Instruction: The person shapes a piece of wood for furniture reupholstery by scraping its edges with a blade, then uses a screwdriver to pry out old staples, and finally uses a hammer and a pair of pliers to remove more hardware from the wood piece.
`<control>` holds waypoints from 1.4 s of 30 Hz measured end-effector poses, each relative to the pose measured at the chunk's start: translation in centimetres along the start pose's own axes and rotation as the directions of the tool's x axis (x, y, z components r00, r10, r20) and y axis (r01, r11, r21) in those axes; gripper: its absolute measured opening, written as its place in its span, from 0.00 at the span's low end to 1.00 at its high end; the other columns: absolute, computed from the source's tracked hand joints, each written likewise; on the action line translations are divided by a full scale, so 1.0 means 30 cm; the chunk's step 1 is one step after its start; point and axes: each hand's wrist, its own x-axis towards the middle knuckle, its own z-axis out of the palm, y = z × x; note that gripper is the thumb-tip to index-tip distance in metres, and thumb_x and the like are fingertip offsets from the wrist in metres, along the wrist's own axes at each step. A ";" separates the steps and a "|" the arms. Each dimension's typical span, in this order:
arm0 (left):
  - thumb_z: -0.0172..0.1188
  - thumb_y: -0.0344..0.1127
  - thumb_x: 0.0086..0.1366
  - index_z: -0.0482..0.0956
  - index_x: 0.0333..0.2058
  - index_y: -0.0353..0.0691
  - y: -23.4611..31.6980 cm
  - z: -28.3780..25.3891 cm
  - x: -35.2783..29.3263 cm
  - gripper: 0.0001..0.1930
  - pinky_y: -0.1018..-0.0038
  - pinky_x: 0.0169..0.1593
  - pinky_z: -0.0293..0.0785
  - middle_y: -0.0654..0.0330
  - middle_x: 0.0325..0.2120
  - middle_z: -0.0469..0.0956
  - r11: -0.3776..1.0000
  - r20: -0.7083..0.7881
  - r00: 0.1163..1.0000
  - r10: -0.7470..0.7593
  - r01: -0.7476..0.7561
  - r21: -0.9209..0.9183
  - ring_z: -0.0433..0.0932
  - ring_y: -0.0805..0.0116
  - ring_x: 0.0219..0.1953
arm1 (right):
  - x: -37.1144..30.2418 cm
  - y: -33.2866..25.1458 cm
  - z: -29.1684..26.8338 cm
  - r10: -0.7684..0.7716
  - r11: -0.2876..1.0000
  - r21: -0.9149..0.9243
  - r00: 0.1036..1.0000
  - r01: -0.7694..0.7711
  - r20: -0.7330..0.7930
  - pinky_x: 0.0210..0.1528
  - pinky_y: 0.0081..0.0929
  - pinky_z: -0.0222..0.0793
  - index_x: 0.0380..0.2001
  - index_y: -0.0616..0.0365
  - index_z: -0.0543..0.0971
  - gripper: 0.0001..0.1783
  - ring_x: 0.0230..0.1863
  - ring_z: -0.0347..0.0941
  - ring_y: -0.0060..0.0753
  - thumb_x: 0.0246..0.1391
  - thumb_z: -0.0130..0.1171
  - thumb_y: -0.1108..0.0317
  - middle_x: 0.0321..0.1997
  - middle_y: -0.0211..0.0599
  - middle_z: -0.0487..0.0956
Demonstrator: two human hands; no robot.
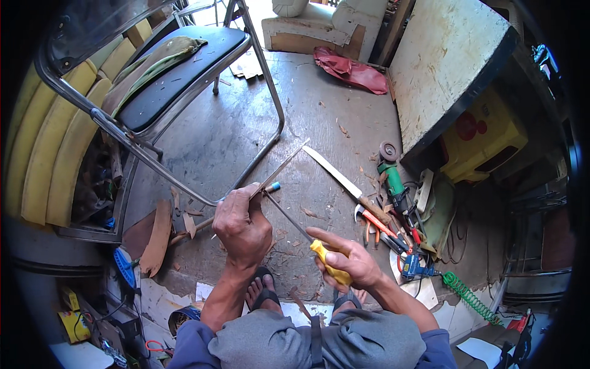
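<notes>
Yellow-handled screwdriver (317, 247), tilted, strip (284, 163), perhaps wooden

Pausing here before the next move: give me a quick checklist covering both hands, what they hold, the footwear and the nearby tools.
1. Right hand gripping the screwdriver with yellow handle and slim metal shaft: ok, fingers around the handle.
2. Left hand holding the long, narrow brownish strip: ok, held in the fingers.
3. Left fingers well clear of the screwdriver's tip: not ok, the tip is right beside them.
4. Long pale-bladed knife with wooden handle away from both hands: ok, lying on the floor.
5. Toes covered: not ok, black open sandals.
6. Green angle grinder with round disc unplugged: cannot tell.
</notes>
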 end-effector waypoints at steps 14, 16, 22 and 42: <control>0.63 0.24 0.65 0.84 0.41 0.38 -0.021 -0.005 0.015 0.07 0.62 0.40 0.74 0.51 0.31 0.83 0.996 0.023 0.996 -0.085 0.085 0.014 0.83 0.52 0.34 | 0.047 0.055 -0.017 -0.584 0.474 -0.833 0.810 0.286 -0.054 0.41 0.40 0.75 0.60 0.54 0.81 0.24 0.35 0.79 0.44 0.62 0.65 0.60 0.33 0.43 0.81; 0.63 0.26 0.68 0.84 0.43 0.36 -0.039 -0.024 0.020 0.06 0.67 0.43 0.76 0.50 0.32 0.84 0.987 0.051 0.986 -0.158 0.158 -0.005 0.85 0.58 0.35 | 0.051 0.107 -0.071 -0.575 0.525 -0.807 0.812 0.271 -0.102 0.39 0.41 0.75 0.56 0.55 0.82 0.21 0.35 0.79 0.47 0.62 0.65 0.60 0.33 0.44 0.81; 0.68 0.34 0.70 0.84 0.48 0.32 -0.047 -0.114 0.053 0.13 0.74 0.48 0.75 0.59 0.36 0.86 0.875 0.120 0.914 -0.387 0.405 -0.263 0.82 0.72 0.40 | -0.030 0.510 -0.443 -0.529 0.420 -0.845 0.667 -0.332 -0.525 0.43 0.49 0.76 0.55 0.57 0.81 0.20 0.43 0.81 0.55 0.62 0.64 0.62 0.40 0.51 0.82; 0.66 0.40 0.72 0.84 0.48 0.28 -0.109 -0.058 0.006 0.18 0.76 0.44 0.75 0.60 0.37 0.85 0.685 0.614 0.644 -0.455 0.694 -0.221 0.78 0.77 0.36 | -0.032 0.765 -0.397 -0.179 0.734 -0.635 0.833 -0.242 -0.523 0.54 0.39 0.78 0.50 0.56 0.84 0.16 0.49 0.81 0.50 0.58 0.64 0.68 0.46 0.47 0.82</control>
